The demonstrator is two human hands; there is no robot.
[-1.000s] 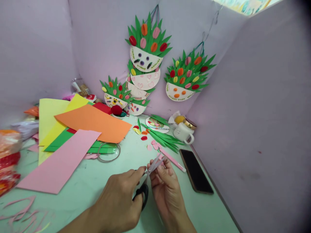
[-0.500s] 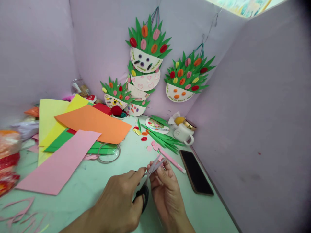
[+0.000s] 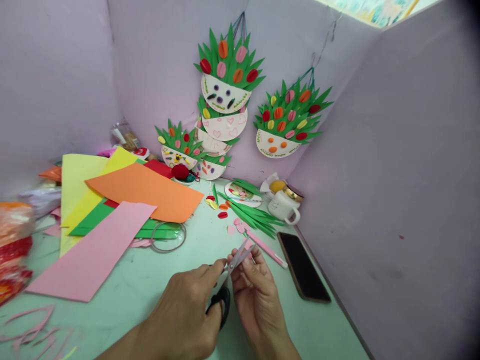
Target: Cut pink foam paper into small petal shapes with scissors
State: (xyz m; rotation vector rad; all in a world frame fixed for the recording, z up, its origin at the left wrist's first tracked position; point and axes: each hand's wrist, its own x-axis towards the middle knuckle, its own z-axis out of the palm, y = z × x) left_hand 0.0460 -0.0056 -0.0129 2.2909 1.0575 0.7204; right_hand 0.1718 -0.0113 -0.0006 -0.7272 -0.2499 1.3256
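Note:
My left hand (image 3: 191, 305) is closed round the black handles of a pair of scissors (image 3: 225, 303), thumb through the lower loop. The silver blades are parted and point up and away, to the right. Across from it, my right hand (image 3: 258, 300), palm turned partly up, pinches a small piece of pink paper (image 3: 249, 247) between thumb and fingers. The blades lie over this piece; whether they are biting into it I cannot make out. Just beyond my fingertips are small pink paper ovals (image 3: 239, 227) and a pink pen-like tool (image 3: 268, 248).
Coloured sheets, pink (image 3: 97, 250) and orange (image 3: 146, 192) on top, lie left with a tape roll (image 3: 168, 237). Pink offcuts (image 3: 33, 325) are at lower left. A phone (image 3: 304, 267), lidded white mug (image 3: 283, 205) and green paper strips (image 3: 255, 215) stand right. Paper flower baskets (image 3: 226, 92) hang behind.
Almost nothing differs. The view has shifted very slightly; both hands, the scissors and the pink piece keep nearly the same pose.

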